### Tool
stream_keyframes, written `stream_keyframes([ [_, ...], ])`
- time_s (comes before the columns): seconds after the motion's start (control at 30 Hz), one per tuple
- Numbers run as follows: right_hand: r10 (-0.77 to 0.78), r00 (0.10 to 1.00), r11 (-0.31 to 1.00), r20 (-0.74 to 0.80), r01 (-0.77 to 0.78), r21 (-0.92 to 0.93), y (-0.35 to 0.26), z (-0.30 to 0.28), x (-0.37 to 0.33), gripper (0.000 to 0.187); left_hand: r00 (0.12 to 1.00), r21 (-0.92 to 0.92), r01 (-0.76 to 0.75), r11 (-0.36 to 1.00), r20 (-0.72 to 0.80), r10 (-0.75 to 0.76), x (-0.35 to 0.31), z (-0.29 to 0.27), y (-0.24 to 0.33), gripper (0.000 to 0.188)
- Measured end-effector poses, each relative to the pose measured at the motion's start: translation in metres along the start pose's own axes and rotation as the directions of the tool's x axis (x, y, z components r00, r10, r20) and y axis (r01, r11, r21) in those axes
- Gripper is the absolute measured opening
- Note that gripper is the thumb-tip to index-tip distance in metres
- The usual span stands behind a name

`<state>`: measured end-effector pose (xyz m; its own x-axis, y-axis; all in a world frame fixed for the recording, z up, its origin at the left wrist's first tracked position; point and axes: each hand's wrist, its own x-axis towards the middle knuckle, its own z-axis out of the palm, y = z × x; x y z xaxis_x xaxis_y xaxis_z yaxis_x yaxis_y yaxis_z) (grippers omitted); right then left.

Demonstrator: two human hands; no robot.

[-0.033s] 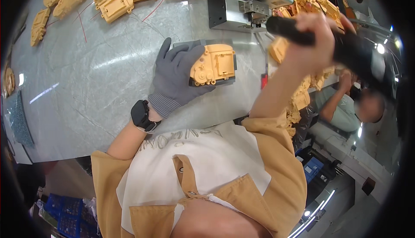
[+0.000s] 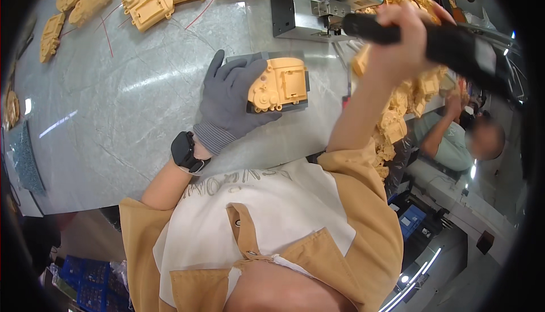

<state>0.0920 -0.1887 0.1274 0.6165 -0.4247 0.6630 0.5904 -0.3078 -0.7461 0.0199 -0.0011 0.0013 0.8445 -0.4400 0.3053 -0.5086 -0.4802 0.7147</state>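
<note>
On the table [image 2: 102,159], our half-spread left hand [image 2: 224,101] clasps a housing [image 2: 293,82] that could slip if knocked by the blurred, probable driver [image 2: 457,50] our curled right hand [image 2: 407,37] grips.

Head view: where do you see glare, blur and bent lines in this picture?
In the head view, white glare streaks cross the glossy grey tabletop; the bare right hand and long black tool look blurred, while the yellow-orange plastic housing is fairly crisp; the tabletop's outline bows, and the corners are black.
</note>
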Motion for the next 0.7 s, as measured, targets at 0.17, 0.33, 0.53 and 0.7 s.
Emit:
stream_keyframes([
  [0.17, 0.138, 0.984, 0.984, 0.116, -0.149, 0.097, 0.011, -0.01, -0.023, 0.041, 0.998, -0.098, -0.008, 0.995, 0.065, 0.014, -0.003, -0.009, -0.012, 0.082],
  [0.33, 0.027, 0.975, 0.944, 0.22, -0.098, 0.316, -0.034, -0.026, -0.062, 0.05, 0.998, -0.107, 0.001, 0.994, 0.065, 0.006, -0.002, -0.005, -0.007, 0.081],
  [0.53, 0.11, 0.994, 0.96, -0.025, -0.1, 0.261, -0.018, -0.038, -0.056, 0.049, 0.999, -0.099, -0.039, 0.994, 0.018, 0.041, -0.004, -0.001, -0.008, 0.079],
  [0.7, 0.12, 0.989, 0.942, -0.089, -0.085, 0.325, -0.002, -0.047, -0.047, 0.047, 1.0, -0.109, -0.01, 0.994, 0.011, 0.011, -0.002, -0.002, -0.007, 0.076],
])
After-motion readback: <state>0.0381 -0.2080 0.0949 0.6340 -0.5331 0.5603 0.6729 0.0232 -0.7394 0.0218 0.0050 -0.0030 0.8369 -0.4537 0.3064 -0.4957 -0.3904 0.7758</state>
